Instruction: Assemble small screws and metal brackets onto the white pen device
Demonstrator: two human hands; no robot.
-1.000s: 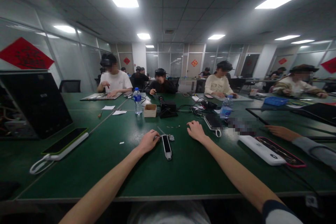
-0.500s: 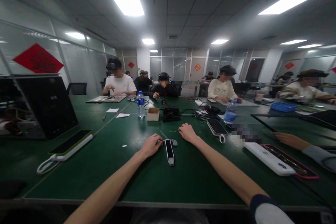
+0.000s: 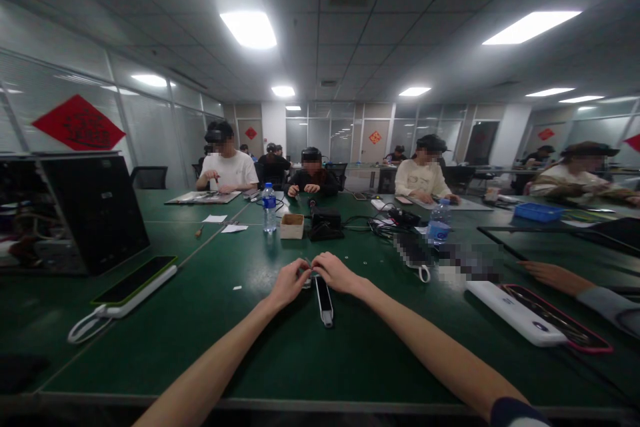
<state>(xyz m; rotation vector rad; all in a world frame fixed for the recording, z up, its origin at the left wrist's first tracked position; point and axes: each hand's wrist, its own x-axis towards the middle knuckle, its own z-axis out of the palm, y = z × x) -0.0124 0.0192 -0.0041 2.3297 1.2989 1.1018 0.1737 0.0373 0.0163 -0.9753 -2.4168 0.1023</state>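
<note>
A slim white device with a black face (image 3: pixel 324 301) lies on the green table in front of me, pointing away. At its far end my left hand (image 3: pixel 291 282) has its fingers pinched together, with a small pale grey piece (image 3: pixel 307 284) partly visible under them. My right hand (image 3: pixel 339 273) meets it there, fingers bent and tips drawn together. The fingertips of both hands nearly touch, and something thin and small shows between them. My fingers hide what it is.
Beyond my hands stand a small cardboard box (image 3: pixel 292 227), a black stand (image 3: pixel 326 225) and a water bottle (image 3: pixel 269 208). At left are an open computer case (image 3: pixel 95 210) and a phone (image 3: pixel 135 279). A white power bank (image 3: pixel 515 313) and another person's hand (image 3: pixel 555 275) are at right.
My right hand has moved left and toward me, from bare table to the device's far end, joining my left hand. My left hand's fingers have closed more. The view has tilted up slightly.
</note>
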